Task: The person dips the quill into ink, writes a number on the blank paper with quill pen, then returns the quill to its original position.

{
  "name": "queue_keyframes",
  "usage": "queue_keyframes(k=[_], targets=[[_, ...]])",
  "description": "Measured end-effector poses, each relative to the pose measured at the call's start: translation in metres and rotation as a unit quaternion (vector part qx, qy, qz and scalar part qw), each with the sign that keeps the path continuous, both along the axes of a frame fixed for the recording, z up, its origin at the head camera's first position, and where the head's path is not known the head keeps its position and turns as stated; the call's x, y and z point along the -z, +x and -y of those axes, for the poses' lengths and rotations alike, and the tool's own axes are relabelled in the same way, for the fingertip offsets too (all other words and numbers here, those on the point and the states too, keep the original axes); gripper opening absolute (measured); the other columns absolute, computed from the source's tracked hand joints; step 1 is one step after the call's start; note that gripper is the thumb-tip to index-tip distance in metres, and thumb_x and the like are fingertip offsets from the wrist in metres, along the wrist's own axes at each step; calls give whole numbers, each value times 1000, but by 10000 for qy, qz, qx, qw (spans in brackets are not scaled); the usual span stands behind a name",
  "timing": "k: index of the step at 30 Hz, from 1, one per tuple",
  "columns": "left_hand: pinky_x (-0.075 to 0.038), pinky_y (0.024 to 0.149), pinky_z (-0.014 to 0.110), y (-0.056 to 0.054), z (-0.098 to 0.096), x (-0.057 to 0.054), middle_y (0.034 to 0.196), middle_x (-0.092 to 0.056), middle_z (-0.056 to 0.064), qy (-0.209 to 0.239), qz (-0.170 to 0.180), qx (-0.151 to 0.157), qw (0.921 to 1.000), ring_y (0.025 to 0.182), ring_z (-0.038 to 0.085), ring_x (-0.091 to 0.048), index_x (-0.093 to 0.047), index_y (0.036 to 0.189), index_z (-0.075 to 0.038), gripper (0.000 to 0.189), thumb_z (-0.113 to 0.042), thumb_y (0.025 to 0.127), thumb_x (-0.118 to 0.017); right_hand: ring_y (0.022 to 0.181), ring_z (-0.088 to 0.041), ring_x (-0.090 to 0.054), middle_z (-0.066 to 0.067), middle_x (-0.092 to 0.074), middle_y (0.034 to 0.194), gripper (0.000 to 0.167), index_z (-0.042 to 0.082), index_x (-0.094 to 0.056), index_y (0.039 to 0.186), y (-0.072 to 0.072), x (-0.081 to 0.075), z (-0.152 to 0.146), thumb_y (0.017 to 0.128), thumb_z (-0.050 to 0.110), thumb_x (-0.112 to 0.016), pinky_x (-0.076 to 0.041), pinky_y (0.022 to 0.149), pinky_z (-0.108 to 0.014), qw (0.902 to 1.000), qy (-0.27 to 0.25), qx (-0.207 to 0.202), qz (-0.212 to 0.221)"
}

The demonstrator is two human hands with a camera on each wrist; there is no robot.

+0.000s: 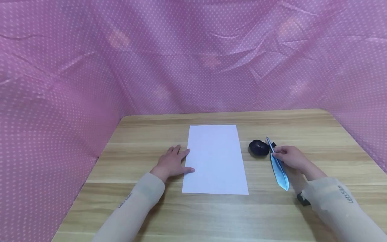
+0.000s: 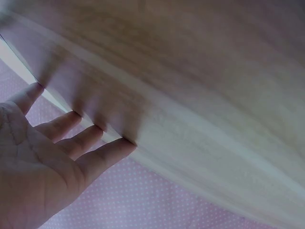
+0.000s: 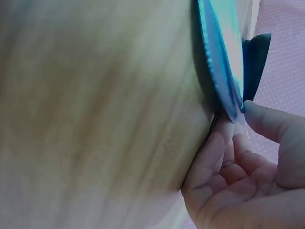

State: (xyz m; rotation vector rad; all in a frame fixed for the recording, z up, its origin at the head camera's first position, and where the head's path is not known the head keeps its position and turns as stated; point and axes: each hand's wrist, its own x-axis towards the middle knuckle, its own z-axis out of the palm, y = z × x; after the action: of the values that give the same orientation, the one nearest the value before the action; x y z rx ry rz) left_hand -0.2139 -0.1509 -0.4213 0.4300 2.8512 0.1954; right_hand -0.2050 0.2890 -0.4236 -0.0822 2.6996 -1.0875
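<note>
A white sheet of paper (image 1: 215, 159) lies on the wooden table in the head view. My left hand (image 1: 172, 164) rests at its left edge, fingers spread, with the thumb and index fingertip on the paper. The left wrist view shows that hand (image 2: 47, 157) with its fingertips down on the tabletop. To the right of the sheet, my right hand (image 1: 291, 157) pinches a quill-like pen (image 1: 279, 173) with a light blue, feather-shaped end. In the right wrist view the thumb touches the blue feather part (image 3: 224, 57), while the other fingers of the right hand (image 3: 243, 171) curl beneath.
A glossy black rounded object (image 1: 259, 148) stands just left of the pen; its kind is unclear. Pink dotted cloth (image 1: 193, 60) hangs behind and beside the wooden table (image 1: 211, 215). A small dark block (image 1: 303, 199) shows under the right wrist.
</note>
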Motion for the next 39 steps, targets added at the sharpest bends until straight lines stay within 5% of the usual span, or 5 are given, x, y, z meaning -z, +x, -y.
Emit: queue_keyframes(k=[10,23,32,39], targets=[[-28,100,64,0,0,2,156,-19,15,-49,-64,42,10000,140,41,-17,-32,150,-29,89,-74,77,-56,84,-22,-58,-19,-63,99,33,-13,-56,113,2,-2,1,95,15,-57,-50,70,-31,9986,-519,46,17],[-29,100,64,-1,0,5,156,-17,15,-130,-35,34,9999,140,40,-15,-29,151,-30,90,-75,77,-54,95,-24,-62,-30,-59,116,47,-11,-40,132,6,-14,2,99,19,-53,-53,79,-36,9915,-1274,230,126],[-29,100,63,1,0,1,156,-17,16,-86,-20,49,9999,140,42,-15,-29,151,-30,89,-74,77,-55,103,-34,-59,-33,-57,119,32,-8,-45,125,9,-15,4,100,11,-47,-53,80,-41,9894,-1427,92,-254],[-29,100,64,1,1,1,156,-17,16,-69,-18,56,10000,140,42,-15,-29,151,-30,89,-74,78,-54,110,-22,-55,-24,-58,124,37,-2,-50,134,10,-14,5,102,14,-43,-49,79,-25,9884,-1417,134,-533]])
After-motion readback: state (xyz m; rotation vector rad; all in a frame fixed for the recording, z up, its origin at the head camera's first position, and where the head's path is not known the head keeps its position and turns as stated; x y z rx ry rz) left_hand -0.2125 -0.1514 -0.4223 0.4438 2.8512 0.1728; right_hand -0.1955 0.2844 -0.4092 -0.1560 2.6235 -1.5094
